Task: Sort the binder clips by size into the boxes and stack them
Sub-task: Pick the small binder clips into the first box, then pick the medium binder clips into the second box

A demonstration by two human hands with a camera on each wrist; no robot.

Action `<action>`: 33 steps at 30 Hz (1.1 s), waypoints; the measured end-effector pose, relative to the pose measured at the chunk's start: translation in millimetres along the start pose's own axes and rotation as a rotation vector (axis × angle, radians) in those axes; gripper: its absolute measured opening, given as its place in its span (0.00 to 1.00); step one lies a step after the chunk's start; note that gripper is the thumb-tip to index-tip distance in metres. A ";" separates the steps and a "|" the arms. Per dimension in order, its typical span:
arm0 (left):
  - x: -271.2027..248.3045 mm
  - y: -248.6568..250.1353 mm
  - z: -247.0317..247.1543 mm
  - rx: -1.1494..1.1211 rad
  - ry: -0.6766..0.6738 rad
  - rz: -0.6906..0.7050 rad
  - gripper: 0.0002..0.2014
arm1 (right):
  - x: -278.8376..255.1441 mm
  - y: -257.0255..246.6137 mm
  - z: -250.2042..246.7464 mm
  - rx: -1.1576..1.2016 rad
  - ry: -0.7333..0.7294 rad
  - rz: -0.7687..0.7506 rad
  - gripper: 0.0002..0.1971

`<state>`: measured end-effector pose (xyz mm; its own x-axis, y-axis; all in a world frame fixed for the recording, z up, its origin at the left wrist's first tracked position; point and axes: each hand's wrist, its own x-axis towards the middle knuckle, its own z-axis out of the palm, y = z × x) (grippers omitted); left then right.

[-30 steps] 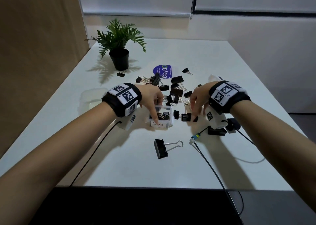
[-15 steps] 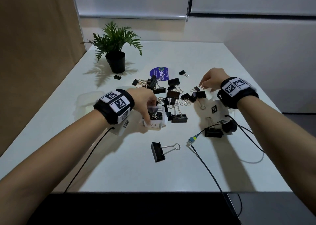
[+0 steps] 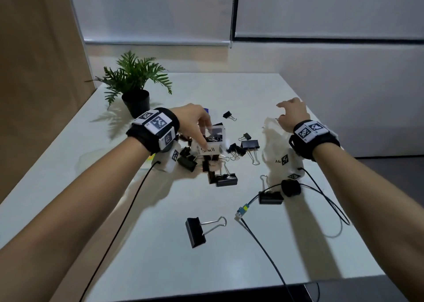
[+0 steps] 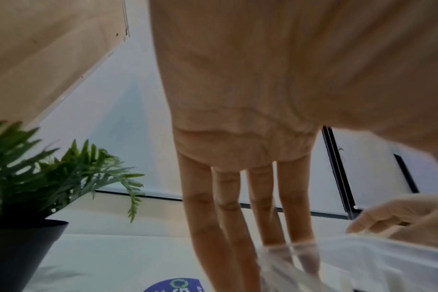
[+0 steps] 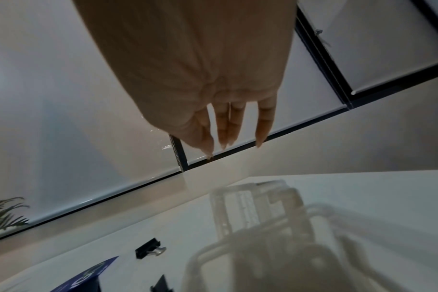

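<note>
My left hand (image 3: pixel 199 127) grips a small clear box (image 3: pixel 215 138) labelled "Small", thumb on its front and fingers on the far side. The box holds several small black clips and hangs above a pile of black binder clips (image 3: pixel 226 179). In the left wrist view the fingers (image 4: pixel 283 217) reach down onto the box's clear rim (image 4: pixel 288 254). My right hand (image 3: pixel 290 112) hovers with relaxed fingers, holding nothing, over a clear box (image 3: pixel 273 145) whose label starts "Me". The right wrist view shows its fingers (image 5: pixel 225 128) straight above that blurred box (image 5: pixel 263 227).
A large clip (image 3: pixel 195 231) lies alone near the table's front, another (image 3: pixel 270 197) by the cables (image 3: pixel 263 251). A small clip (image 3: pixel 228 114) sits further back. A potted plant (image 3: pixel 135 83) stands back left, with a blue sticker (image 5: pixel 88 276) beside the pile.
My left hand has lifted the "Small" box off the table and carried it back over the pile. My right hand has moved from the clips to above the clear box at the right.
</note>
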<state>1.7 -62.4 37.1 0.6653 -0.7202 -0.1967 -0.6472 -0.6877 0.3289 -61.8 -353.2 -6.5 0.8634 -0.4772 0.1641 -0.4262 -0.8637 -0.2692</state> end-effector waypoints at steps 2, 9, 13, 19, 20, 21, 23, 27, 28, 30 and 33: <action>14.1 1.3 -2.5 0.001 0.043 0.001 0.24 | 3.0 5.4 0.0 -0.065 -0.061 0.050 0.25; 65.8 18.8 -1.2 -0.006 0.132 -0.023 0.29 | 2.7 11.2 7.2 -0.144 -0.349 -0.029 0.32; 99.2 37.6 3.8 0.029 0.168 0.000 0.30 | 5.1 14.9 3.2 -0.217 -0.295 -0.018 0.23; 146.1 59.9 15.2 0.056 0.130 0.031 0.33 | 7.3 36.2 5.8 -0.168 -0.250 0.086 0.13; 151.9 63.4 17.0 0.068 0.120 0.045 0.33 | 6.3 37.5 6.1 -0.212 -0.256 0.094 0.11; 157.4 66.7 18.8 0.080 0.106 0.055 0.33 | 4.7 37.8 6.2 -0.246 -0.259 0.111 0.10; 167.9 72.1 21.8 0.102 0.070 0.065 0.34 | 5.1 39.4 6.3 -0.276 -0.270 0.135 0.09; 182.2 74.4 30.5 0.120 0.022 0.053 0.35 | 14.5 44.3 9.2 -0.248 -0.292 0.168 0.06; 184.7 73.7 33.0 0.118 0.012 0.043 0.35 | 16.6 46.3 10.9 -0.241 -0.292 0.174 0.07; 187.3 71.9 34.8 0.100 -0.011 0.024 0.35 | 19.1 48.8 13.4 -0.231 -0.288 0.189 0.08; 188.7 67.5 33.2 0.066 -0.030 0.011 0.32 | 20.3 51.5 14.6 -0.221 -0.280 0.209 0.12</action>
<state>71.2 -247.7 -8.5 0.6474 -0.7293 -0.2215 -0.6779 -0.6838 0.2700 -62.3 -405.0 -30.9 0.7790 -0.6099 -0.1455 -0.6218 -0.7813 -0.0540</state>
